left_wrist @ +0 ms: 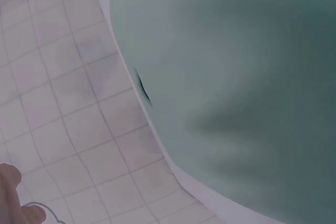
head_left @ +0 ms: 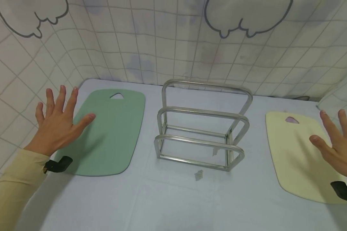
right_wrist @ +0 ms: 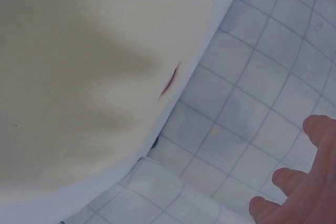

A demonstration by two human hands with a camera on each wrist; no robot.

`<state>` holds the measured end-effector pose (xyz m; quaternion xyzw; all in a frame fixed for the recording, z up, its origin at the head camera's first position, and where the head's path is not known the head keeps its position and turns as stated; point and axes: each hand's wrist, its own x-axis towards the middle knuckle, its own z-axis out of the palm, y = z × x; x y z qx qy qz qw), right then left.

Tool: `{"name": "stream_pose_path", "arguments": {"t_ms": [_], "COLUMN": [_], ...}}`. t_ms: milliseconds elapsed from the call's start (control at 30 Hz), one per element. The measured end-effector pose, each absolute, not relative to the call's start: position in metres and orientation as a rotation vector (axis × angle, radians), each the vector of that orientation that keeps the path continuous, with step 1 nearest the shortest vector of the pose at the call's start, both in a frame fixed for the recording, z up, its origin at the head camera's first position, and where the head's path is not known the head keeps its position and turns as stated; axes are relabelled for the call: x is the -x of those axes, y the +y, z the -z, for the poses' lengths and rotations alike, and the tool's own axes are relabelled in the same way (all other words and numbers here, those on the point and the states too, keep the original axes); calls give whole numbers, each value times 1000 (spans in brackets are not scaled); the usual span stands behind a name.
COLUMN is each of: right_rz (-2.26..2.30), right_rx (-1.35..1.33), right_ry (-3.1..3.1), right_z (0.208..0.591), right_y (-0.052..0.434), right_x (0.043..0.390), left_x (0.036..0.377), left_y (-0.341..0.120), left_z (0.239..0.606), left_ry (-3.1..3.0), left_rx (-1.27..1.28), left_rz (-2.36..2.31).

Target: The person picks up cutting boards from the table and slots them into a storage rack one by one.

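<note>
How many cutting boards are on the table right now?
2. A green plastic cutting board lies flat left of the steel wire rack, and a pale yellow plastic cutting board lies flat to its right. None sits in the rack.

Steel three-loop rack (head_left: 202,128) stands upright mid-table on pale blue cloth (head_left: 167,199), a small crumpled scrap (head_left: 199,175) lying just in front of it, with a white grid-pattern backdrop (head_left: 167,41) carrying grey cloud outlines behind and at both sides.
</note>
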<state>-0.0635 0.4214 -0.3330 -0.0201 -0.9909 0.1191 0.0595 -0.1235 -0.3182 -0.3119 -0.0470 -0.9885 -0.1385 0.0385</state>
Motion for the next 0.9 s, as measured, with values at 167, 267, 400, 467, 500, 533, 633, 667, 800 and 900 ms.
{"name": "stream_pose_path", "arguments": {"t_ms": [167,267,400,467,500,533,633,667,800,900], "right_rz": [-315,-300,-372,-417,-443,-461,-518,-535,-587,-609], "right_rx": [69,72,14,-25,-42,-53,-70,-74,-74,-59], "right_ry": [-2965,-2918,-2879,-2871,-2867,-2863,-2852,-2847,-2826,-2823], "right_z": [333,330,327,328,329,330,333,334,337,338], "right_y": [420,417,415,415,414,414,414,414,412,409], "right_x": [66,70,74,75,75,75,74,74,74,72], "left_x": [126,129,130,130,130,130,131,131,132,133], "left_y": [-316,-314,-312,-311,-311,-310,-308,-308,-305,-302], "left_z": [311,310,311,313,314,315,318,318,320,321], "left_ry": [-3023,-3009,-2987,-2972,-2966,-2957,-2931,-2924,-2908,-2909], "left_rx": [158,170,185,191,194,198,215,221,236,244], "left_rz": [432,437,461,474,480,483,490,490,493,497]}}
